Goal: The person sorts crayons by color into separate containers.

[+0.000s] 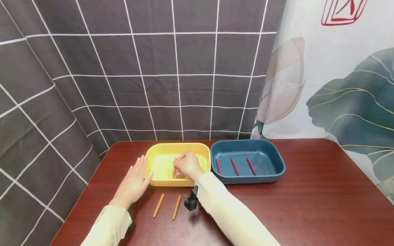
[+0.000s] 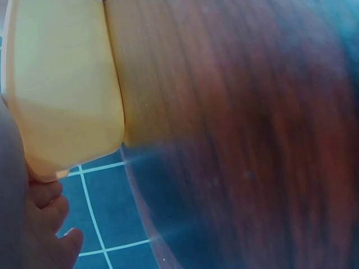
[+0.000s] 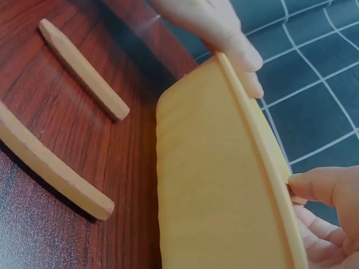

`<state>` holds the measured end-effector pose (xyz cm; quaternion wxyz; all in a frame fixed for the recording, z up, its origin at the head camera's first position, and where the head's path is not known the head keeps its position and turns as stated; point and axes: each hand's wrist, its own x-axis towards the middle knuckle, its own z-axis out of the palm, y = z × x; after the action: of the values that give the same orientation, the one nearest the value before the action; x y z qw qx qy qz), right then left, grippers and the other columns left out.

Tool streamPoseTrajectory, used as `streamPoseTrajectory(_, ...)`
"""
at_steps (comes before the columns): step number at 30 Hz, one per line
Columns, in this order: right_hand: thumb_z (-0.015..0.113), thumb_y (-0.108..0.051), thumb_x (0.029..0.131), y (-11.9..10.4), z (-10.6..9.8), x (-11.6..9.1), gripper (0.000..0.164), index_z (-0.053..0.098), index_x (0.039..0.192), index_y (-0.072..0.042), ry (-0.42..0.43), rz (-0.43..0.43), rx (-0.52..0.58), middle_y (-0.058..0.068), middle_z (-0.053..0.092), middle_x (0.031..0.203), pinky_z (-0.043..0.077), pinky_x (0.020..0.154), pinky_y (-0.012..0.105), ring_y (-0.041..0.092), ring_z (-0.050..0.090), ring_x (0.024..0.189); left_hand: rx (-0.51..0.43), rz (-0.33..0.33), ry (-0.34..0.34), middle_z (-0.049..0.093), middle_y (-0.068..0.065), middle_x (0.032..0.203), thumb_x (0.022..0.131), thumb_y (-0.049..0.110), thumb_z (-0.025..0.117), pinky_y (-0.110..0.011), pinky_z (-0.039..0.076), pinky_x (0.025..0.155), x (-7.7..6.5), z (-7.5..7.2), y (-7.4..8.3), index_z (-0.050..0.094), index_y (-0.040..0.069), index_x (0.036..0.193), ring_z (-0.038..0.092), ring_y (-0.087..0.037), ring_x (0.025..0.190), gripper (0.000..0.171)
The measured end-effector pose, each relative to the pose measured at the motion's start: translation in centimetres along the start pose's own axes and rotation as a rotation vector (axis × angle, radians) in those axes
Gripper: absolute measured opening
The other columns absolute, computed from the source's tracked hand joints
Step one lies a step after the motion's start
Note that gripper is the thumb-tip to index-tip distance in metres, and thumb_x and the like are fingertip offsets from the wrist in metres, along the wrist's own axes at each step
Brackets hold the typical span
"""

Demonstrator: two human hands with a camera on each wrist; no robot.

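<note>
In the head view my right hand (image 1: 189, 165) is over the yellow tray (image 1: 183, 183), pinching a short orange-brown stick (image 1: 174, 172) between thumb and fingers. The right wrist view shows the thumb and fingers at the far side of the tray's rim (image 3: 247, 112), which hides most of the stick. My left hand (image 1: 132, 183) lies along the tray's left end with its fingers straight. Two more orange-brown faceted sticks, a left one (image 1: 158, 205) and a right one (image 1: 176, 207), lie on the table in front of the tray.
A dark blue tray (image 1: 249, 179) stands right beside the yellow one, with three red sticks (image 1: 235, 167) inside. The reddish-brown table (image 1: 319, 191) extends to the right. A dark gridded curtain (image 1: 195, 90) hangs behind and to the left.
</note>
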<state>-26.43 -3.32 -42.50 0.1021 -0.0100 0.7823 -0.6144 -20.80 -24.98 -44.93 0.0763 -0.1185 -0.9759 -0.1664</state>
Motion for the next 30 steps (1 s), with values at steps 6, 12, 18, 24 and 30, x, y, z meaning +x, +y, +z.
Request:
streamPoseTrajectory(6,0.068,-0.006,0.094,-0.2,-0.3,-0.3,0.012,0.062,0.087,0.001,0.014,-0.012,0.017,0.014,0.070,0.069,0.061,0.058,0.028,0.016,0.069,0.056,-0.016,-0.004,-0.002,0.025,-0.028,0.162,0.107,0.032,0.048,-0.058,0.020,0.121,0.1,0.0,0.3,0.026,-0.011,0.155,0.021,-0.041,0.152,0.068)
streamPoseTrajectory(12,0.062,-0.002,0.091,0.0,-0.9,-1.0,0.004,0.064,0.093,0.002,0.019,-0.082,-0.015,0.016,0.072,0.078,0.060,0.062,0.026,0.016,0.069,0.062,-0.004,-0.003,0.001,0.027,-0.028,0.161,0.107,0.031,0.049,-0.058,0.022,0.120,0.0,0.0,0.3,0.027,-0.012,0.154,0.022,-0.042,0.151,0.068)
streamPoseTrajectory(18,0.060,0.002,0.089,-0.5,-1.7,-1.7,0.010,0.064,0.099,0.005,0.011,-0.169,0.002,0.014,0.069,0.079,0.061,0.064,0.029,0.019,0.069,0.065,-0.004,-0.002,0.005,0.027,-0.028,0.161,0.107,0.031,0.049,-0.058,0.022,0.120,0.0,-0.1,0.1,0.027,-0.012,0.154,0.022,-0.042,0.151,0.067)
streamPoseTrajectory(24,0.062,0.002,0.089,-0.7,-2.7,-2.9,0.010,0.067,0.098,0.005,0.018,-0.262,-0.012,0.012,0.068,0.082,0.062,0.067,0.030,0.018,0.070,0.068,-0.011,-0.005,0.009,0.026,-0.028,0.162,0.107,0.032,0.048,-0.058,0.021,0.121,0.0,0.1,0.0,0.026,-0.011,0.155,0.022,-0.042,0.151,0.068)
streamPoseTrajectory(30,0.063,0.000,0.087,-0.3,-3.8,-4.9,0.010,0.068,0.095,0.004,0.036,-0.355,-0.027,0.009,0.068,0.079,0.057,0.063,0.025,0.015,0.066,0.065,-0.017,-0.007,0.008,0.025,-0.027,0.162,0.107,0.032,0.048,-0.058,0.021,0.121,0.0,0.2,-0.1,0.026,-0.011,0.155,0.021,-0.042,0.151,0.068)
